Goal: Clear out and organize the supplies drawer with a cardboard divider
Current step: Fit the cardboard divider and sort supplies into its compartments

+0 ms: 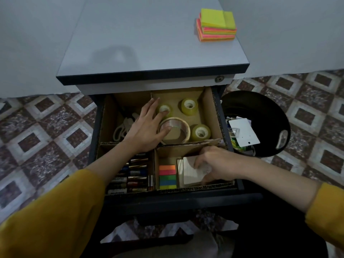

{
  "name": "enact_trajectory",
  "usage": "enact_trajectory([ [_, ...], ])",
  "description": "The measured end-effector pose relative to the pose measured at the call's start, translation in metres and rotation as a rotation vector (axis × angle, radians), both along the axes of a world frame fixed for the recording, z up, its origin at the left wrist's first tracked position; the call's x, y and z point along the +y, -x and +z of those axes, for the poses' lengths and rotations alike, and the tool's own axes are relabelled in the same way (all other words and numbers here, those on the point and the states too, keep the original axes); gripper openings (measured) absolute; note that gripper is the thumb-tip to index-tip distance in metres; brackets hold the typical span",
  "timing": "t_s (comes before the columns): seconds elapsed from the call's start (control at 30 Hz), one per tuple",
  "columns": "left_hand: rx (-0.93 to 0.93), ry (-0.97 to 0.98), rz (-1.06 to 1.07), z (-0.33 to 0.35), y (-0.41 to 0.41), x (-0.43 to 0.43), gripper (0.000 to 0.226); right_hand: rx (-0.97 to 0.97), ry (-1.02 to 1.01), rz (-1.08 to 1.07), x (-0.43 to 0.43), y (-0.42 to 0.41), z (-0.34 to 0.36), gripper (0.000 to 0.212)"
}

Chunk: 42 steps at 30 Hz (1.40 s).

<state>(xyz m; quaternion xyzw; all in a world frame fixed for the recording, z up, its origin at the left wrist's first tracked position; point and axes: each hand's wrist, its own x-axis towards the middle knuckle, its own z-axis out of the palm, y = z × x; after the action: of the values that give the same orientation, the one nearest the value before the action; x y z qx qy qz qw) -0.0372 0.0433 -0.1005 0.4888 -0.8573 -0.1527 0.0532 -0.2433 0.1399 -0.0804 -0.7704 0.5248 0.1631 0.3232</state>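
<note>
the paper pad (191, 173), likely light and bendy, is being pinched at its edge by the right hand (214, 164) at the drawer's (186, 202) five o'clock; the left hand's (147, 127) spread fingers are being rested on tape rolls (184, 125).

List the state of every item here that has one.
drawer, pulled open
cardboard divider, seated in drawer
large tape roll, lying flat, left hand touching it
white notepad, gripped by right hand
markers, lying in front-left compartment
sticky-note stack, resting on cabinet top
waste bin, holding scraps
</note>
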Motion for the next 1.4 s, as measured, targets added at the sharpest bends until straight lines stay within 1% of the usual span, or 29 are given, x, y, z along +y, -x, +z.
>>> enact_trajectory([
  [0.2, -0.006, 0.009, 0.013, 0.001, 0.001, 0.000, 0.070, -0.031, -0.003, 0.042, 0.002, 0.001, 0.007, 0.045],
  [0.3, -0.021, 0.013, 0.018, 0.000, 0.001, -0.001, 0.069, 0.061, 0.060, 0.141, 0.006, -0.002, 0.003, 0.036],
  [0.43, -0.020, 0.026, 0.025, -0.002, 0.001, -0.001, 0.066, 0.167, 0.077, 0.229, 0.005, -0.010, 0.002, 0.060],
  [0.5, -0.021, 0.028, 0.027, -0.003, 0.001, -0.001, 0.066, 0.198, 0.103, 0.259, 0.003, -0.014, 0.001, 0.065],
  [0.57, -0.014, 0.030, 0.028, -0.003, 0.001, -0.001, 0.065, 0.229, 0.102, 0.270, 0.002, -0.017, -0.001, 0.065],
  [0.9, -0.017, 0.026, 0.029, 0.000, 0.001, 0.000, 0.064, 0.230, -0.038, 0.159, 0.003, -0.019, 0.011, 0.061],
  [1.3, -0.012, 0.041, 0.022, 0.004, 0.001, 0.001, 0.063, 0.210, -0.112, 0.074, 0.003, -0.023, 0.016, 0.060],
  [1.4, -0.013, 0.042, 0.026, 0.003, 0.001, 0.001, 0.056, 0.209, -0.126, 0.075, 0.001, -0.024, 0.019, 0.060],
])
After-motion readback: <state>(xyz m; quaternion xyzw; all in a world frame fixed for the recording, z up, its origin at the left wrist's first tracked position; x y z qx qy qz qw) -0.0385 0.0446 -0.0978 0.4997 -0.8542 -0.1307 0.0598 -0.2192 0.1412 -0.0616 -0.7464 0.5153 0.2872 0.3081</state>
